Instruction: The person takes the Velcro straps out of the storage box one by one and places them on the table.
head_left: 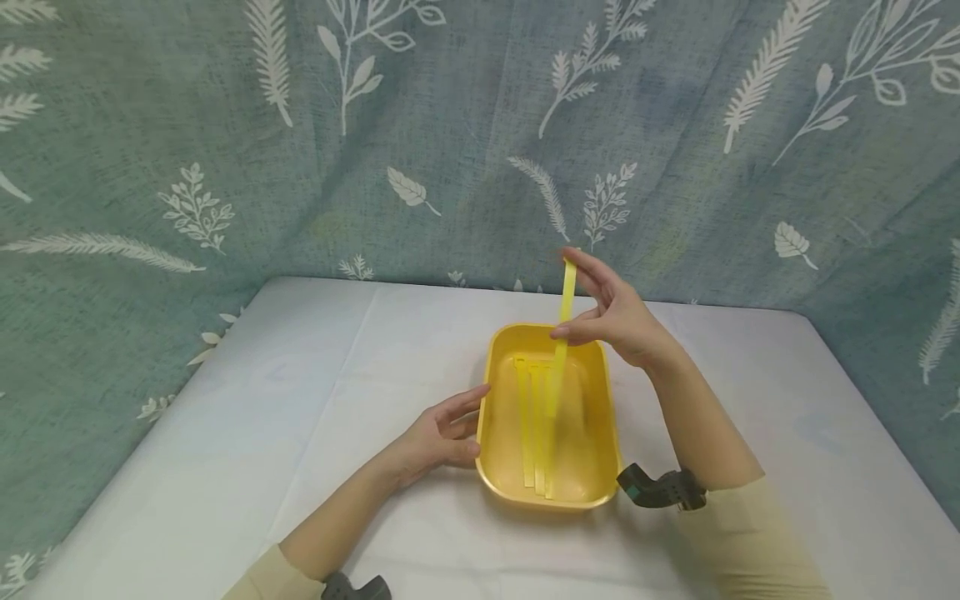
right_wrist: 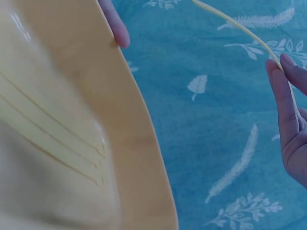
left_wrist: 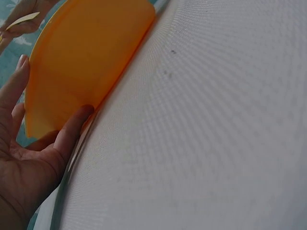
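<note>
A thin, flexible yellow strip [head_left: 567, 290] is pinched near its upper part by my right hand [head_left: 611, 321], over the far end of a yellow plastic basin [head_left: 611, 450]. Its lower end hangs over the basin's inside, and in the right wrist view the strip [right_wrist: 240, 26] bows in a curve. Three similar yellow strips [head_left: 523, 425] lie lengthwise side by side on the basin floor. My left hand [head_left: 435, 437] rests against the basin's left side, fingertips at the rim and thumb on the outer wall; the left wrist view shows its fingers [left_wrist: 72, 132] fairly straight.
The basin stands on a table covered with a white cloth [head_left: 375, 467]. Behind the table hangs a blue-green curtain [head_left: 465, 167] with white leaf prints. Dark camera mounts [head_left: 663, 487] sit on both wrists over beige sleeves.
</note>
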{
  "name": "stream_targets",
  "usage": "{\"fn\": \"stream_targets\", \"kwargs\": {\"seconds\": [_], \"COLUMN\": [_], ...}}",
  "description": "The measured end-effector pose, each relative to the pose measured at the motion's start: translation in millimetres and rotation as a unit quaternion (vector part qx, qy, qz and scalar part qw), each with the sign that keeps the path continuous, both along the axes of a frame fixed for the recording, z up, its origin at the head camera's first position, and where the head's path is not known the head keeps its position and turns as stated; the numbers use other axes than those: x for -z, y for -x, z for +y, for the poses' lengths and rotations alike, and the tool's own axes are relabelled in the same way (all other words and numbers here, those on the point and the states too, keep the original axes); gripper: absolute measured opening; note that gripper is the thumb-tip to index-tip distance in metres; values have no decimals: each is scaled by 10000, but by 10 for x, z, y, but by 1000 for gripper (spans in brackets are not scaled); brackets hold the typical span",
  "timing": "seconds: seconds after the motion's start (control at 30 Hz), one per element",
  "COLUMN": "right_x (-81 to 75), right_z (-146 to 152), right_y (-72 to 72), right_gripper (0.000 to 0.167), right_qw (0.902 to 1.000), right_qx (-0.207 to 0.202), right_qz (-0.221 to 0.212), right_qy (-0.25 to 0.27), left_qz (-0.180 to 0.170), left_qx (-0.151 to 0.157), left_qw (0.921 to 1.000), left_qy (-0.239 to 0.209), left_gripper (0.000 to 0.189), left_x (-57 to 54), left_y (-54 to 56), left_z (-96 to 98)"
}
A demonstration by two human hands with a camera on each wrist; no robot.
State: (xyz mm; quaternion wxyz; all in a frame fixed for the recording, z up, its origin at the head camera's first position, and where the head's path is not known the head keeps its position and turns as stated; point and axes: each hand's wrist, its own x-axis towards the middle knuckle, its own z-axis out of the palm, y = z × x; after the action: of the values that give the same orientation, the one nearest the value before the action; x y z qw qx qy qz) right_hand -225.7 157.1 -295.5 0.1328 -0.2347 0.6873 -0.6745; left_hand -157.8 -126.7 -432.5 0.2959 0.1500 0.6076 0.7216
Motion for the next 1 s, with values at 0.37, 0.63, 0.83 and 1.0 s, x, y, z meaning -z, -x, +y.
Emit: {"fn": "stream_targets", "kwargs": {"seconds": [0.37,0.63,0.83,1.0], "right_x": [-27,99,213,327], "right_z": [427,763,934,1036], "right_y": [-130,-230,-291,-333], "right_gripper": [91,87,88,91], "right_qw": [9982,9988,9977,9945], "right_qx": [399,129,106,172], "right_qz": [372,411,366,261], "right_qy": [-236,-218,-560,-996], "left_qz": [-64,-111,-88,-116], "left_qx": [-27,-8,21,-15], "left_qw": [10000,9999,9999,9999], "left_qy": [-24,-109,-129,-91], "left_gripper": [84,85,84,84], "left_x": [1,2,-17,-18], "left_y": [1,3,-6,-7], "left_z": [-12,-12,-9,-8]}}
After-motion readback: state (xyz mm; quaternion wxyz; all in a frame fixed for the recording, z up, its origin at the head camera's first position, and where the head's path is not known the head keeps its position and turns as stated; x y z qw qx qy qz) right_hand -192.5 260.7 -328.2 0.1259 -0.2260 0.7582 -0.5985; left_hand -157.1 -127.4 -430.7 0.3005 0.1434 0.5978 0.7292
